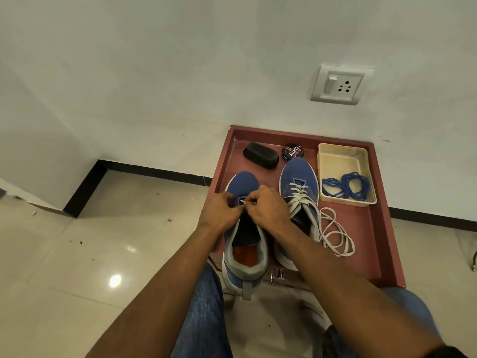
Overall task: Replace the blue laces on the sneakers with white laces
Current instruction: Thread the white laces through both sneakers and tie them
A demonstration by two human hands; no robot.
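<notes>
Setting: tiled floor against a white wall; a red tray (382, 228) is set on the floor under a wall socket (338, 85)
Left sneaker (244, 244): heel toward the camera, partly over the tray's near edge; no lacing is seen on it except one short white piece at the lowest eyelets
Right sneaker (296, 177): already threaded with a white lace (299, 195); its loose tails are piled on the tray just beside it
Blue laces (346, 186): removed; coiled in a beige tub (340, 156) at the tray's far right
Left hand (222, 209): grip clenched at the toe-end eyelets; what is pinched is hidden by the fingers
Right hand (268, 205): grip curled round a white lace tip (246, 202), pinched at the eyelet
Stage: judged as first eyelet pass on the second shoe
Risk 1: tip could slip or fray if pushed off-axis at the eyelet
Risk 2: uneven ends if the lace is not centred before crossing
Risk 3: shoe could tip off the tray edge under a hard pull
Other: brush (260, 155) and polish tin (292, 151) at the far end, well apart from the work
</notes>
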